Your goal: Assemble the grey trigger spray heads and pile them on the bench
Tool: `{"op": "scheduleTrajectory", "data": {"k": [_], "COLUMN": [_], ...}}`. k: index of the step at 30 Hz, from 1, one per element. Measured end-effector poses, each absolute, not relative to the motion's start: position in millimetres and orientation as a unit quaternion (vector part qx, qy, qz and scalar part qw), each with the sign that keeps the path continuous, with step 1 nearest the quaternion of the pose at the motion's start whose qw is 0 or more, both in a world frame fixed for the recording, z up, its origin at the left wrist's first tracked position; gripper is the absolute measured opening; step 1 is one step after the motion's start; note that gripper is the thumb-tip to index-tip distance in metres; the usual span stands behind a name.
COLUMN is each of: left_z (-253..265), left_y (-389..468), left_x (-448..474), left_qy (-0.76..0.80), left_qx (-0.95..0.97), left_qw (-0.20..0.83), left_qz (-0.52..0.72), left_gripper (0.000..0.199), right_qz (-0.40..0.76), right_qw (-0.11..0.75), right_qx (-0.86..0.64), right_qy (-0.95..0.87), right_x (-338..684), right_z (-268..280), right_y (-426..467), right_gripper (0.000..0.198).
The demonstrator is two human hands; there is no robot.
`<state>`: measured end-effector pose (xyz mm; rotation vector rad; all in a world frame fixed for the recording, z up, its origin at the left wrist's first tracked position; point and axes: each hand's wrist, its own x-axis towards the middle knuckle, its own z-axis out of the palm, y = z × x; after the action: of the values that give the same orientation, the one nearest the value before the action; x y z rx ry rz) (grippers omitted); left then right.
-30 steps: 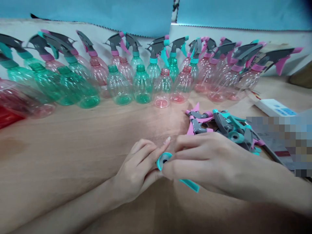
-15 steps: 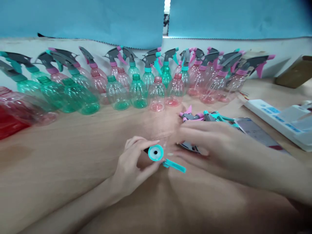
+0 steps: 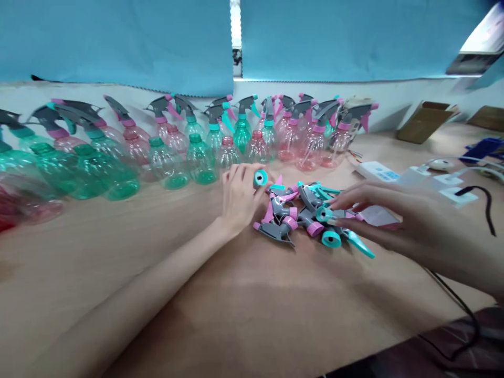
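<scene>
At sprayer pile (image 3: 306, 214), right hand (image 3: 397, 212), left hand (image 3: 241, 199) holding sprayer (image 3: 260, 178)

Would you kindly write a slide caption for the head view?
Left hand with a teal-collared spray head, right hand at the pile, bottles behind.

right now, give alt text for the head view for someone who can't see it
A person's left hand holds a teal-collared spray head, and their right hand is at a pile of spray heads on a table. Behind stand green and pink bottles, some open, others topped with sprayers.
</scene>
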<state>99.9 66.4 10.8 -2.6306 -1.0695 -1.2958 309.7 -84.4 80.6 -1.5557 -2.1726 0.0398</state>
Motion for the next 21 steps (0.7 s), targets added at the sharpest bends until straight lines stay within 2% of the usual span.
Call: {"op": "scheduleTrajectory", "data": {"k": [8, 14, 21], "left_z": [-10, -10, -7], "left_y": [42, 42, 36], "left_x": [92, 83, 69], "left_qy": [-0.227, -0.235, -0.256], "left_qx": [-0.928, -0.926, -0.909], "left_qw": [-0.06, -0.063, -0.06], "left_qz": [-0.289, -0.288, -0.325], "left_gripper": [0.026, 0.022, 0.017], "right_qz": [0.067, 0.04, 0.001], "right_qw": [0.181, 0.152, 0.115], "right_qx": [-0.562, -0.542, -0.496], "right_qy": [-0.804, -0.825, -0.861], "right_x": [326, 317, 295], "right_z": [53, 36, 38], "right_y": [-86, -71, -44], "right_gripper": [0.016, 0.015, 0.024]}}
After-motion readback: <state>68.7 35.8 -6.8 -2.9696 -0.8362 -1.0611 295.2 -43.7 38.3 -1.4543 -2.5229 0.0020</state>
